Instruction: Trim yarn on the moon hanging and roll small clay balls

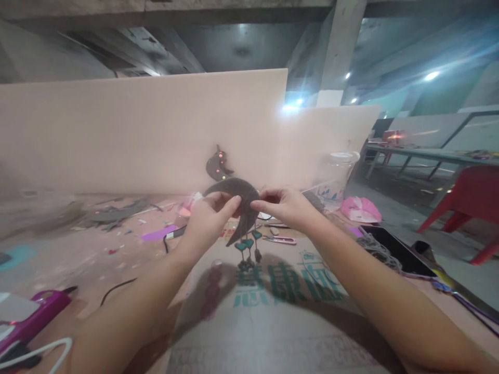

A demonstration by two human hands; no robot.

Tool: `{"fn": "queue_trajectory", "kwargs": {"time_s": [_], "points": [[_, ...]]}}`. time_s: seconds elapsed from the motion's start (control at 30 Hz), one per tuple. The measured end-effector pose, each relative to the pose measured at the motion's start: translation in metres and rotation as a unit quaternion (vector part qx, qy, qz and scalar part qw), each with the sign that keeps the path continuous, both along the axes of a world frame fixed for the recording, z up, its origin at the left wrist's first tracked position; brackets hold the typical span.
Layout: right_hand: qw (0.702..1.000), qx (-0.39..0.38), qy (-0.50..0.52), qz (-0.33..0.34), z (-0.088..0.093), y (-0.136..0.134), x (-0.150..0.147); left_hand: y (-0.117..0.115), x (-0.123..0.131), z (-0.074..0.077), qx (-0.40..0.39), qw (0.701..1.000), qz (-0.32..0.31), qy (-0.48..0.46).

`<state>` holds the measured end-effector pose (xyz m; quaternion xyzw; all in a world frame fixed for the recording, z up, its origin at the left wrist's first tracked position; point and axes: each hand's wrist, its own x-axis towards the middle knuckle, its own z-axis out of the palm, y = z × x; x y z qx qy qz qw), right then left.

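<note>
Beyond the desk [127, 262] stands a broad pale board [117, 135]; on the near side lies cardboard [234, 340], and above its far end is the dark crescent [246, 191], already shaped and with its trimmings strung on. Both forearms [154, 288] reach forward, angled inward: the left hand [210, 214] pinches the crescent between thumb and fingers [217, 197], while the right hand [286, 205] nips its right edge likewise. Below dangle green hearts [240, 246], then little tassels [258, 255]; whether anything's left to add, I can't tell.
</note>
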<state>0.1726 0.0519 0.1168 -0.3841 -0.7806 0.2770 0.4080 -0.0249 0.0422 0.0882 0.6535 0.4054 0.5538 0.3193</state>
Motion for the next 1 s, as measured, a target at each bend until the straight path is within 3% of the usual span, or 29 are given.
{"fn": "queue_trajectory", "kwargs": {"time_s": [0.13,0.23,0.4,0.57,0.77,0.9,1.0], "points": [[1.000,0.005,0.009,-0.020,0.001,0.000,0.000,0.002,-0.001,0.000,0.042,0.996,-0.022,0.082],[1.000,0.003,0.002,-0.012,0.001,-0.001,0.001,0.002,-0.001,0.000,0.055,0.989,0.013,0.137],[0.999,0.032,-0.037,0.019,-0.001,0.001,0.003,-0.001,-0.002,0.002,0.031,0.995,-0.004,0.099],[0.999,0.029,0.018,0.036,0.002,0.007,0.009,-0.002,-0.002,0.001,0.019,0.994,-0.016,0.104],[0.986,0.030,0.158,-0.042,0.014,0.006,0.020,-0.002,-0.001,0.001,0.008,0.991,-0.022,0.129],[0.960,0.124,0.203,-0.146,0.028,-0.001,0.039,-0.002,-0.002,0.003,0.009,0.991,-0.020,0.135],[0.941,0.186,0.221,-0.178,0.036,-0.003,0.052,-0.004,-0.001,0.004,0.011,0.990,-0.004,0.142]]}}
